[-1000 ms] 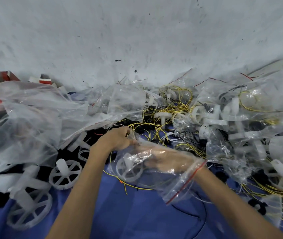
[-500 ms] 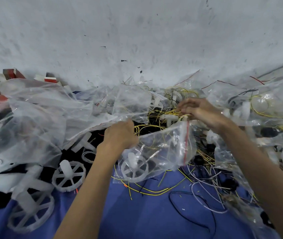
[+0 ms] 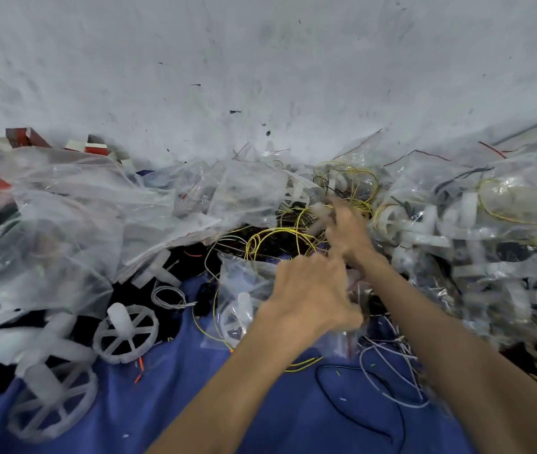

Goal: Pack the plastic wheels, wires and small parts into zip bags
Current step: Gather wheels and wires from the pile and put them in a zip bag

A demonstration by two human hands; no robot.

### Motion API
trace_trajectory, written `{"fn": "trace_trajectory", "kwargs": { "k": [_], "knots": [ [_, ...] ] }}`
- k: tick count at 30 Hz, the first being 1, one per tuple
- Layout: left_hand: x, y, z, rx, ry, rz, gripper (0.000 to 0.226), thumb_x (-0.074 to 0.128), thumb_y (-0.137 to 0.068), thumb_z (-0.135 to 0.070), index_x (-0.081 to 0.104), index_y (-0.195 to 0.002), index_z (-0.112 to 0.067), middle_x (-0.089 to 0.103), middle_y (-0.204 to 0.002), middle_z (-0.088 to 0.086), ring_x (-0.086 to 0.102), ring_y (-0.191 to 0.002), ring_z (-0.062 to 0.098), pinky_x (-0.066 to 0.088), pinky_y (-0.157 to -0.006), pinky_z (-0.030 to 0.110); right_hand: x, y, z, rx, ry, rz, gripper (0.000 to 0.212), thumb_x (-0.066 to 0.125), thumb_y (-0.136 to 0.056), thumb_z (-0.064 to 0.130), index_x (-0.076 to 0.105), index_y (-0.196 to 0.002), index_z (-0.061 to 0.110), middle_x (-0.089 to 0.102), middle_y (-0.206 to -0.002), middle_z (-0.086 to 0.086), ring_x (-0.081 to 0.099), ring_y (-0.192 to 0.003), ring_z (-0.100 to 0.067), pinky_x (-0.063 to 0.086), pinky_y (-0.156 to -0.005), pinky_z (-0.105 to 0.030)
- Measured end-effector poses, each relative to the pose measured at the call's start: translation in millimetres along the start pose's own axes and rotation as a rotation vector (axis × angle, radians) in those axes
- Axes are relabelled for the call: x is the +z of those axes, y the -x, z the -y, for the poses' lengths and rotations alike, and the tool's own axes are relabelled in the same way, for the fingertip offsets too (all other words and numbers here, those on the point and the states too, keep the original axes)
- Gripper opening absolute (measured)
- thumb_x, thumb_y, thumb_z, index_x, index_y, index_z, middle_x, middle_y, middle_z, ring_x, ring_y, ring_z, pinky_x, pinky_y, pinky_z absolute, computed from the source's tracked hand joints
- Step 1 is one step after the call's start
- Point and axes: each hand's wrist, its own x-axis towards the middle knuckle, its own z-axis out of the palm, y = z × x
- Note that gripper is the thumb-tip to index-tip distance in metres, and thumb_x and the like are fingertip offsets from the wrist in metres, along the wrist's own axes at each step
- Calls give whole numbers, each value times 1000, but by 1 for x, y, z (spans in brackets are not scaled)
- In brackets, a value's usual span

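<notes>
The zip bag (image 3: 244,290) lies on the blue cloth (image 3: 195,404) amid the clutter, a white wheel (image 3: 232,322) already inside. The left hand (image 3: 309,296) grips its mouth edge with curled fingers, likely to keep it open for loading. The right hand (image 3: 347,234) reaches into the yellow wires (image 3: 273,237) beyond the bag; blur hides whether its fingers pinch anything.
</notes>
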Motion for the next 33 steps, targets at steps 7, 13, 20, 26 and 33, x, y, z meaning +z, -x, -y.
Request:
{"fn": "trace_trajectory", "kwargs": {
  "k": [7, 13, 20, 26, 33],
  "knots": [
    [-20, 2, 17, -3, 56, 96, 42, 59, -81, -22, 33, -113, -23, 54, -86, -1, 56, -88, 28, 33, -67, 36, -59, 28, 5, -204, 226, -394, 26, 47, -96, 14, 60, -118, 12, 66, -111, -13, 64, -94, -30, 48, -68, -28],
    [-35, 0, 36, 8, 166, 107, 30, 42, -88, -16, 60, -105, -32, 64, -104, -5, 54, -80, 19, 47, -78, 34, -85, 50, 18, 29, -363, -441, 45, 34, -98, 4, 44, -135, 27, 57, -106, -16, 63, -82, -29, 57, -69, -36],
    [-40, -1, 48, -73, 200, 56, 21, 56, -84, -26, 66, -103, -25, 61, -94, -6, 58, -98, 20, 48, -91, 41, -99, 73, 32, 341, -1471, -85, 32, 38, -94, 12, 51, -122, 7, 63, -98, -10, 61, -82, -23, 53, -59, -24],
    [-41, -1, 51, -55, 171, -18, 38, 57, -82, -27, 59, -119, -24, 62, -121, -4, 55, -114, 21, 45, -97, 38, -92, 81, 35, 386, -1876, 28, 29, 67, -71, 18, 58, -96, 6, 53, -57, -3, 43, -62, -10, 36, -42, -13],
    [-42, -1, 51, -33, 207, -32, 42, 60, -80, -25, 56, -122, -22, 59, -122, -3, 51, -116, 20, 41, -91, 30, -91, 85, 37, 242, -1752, 294, 66, 61, -73, 52, 51, -122, 8, 63, -107, -13, 63, -83, -22, 48, -58, -20]
  ]
}}
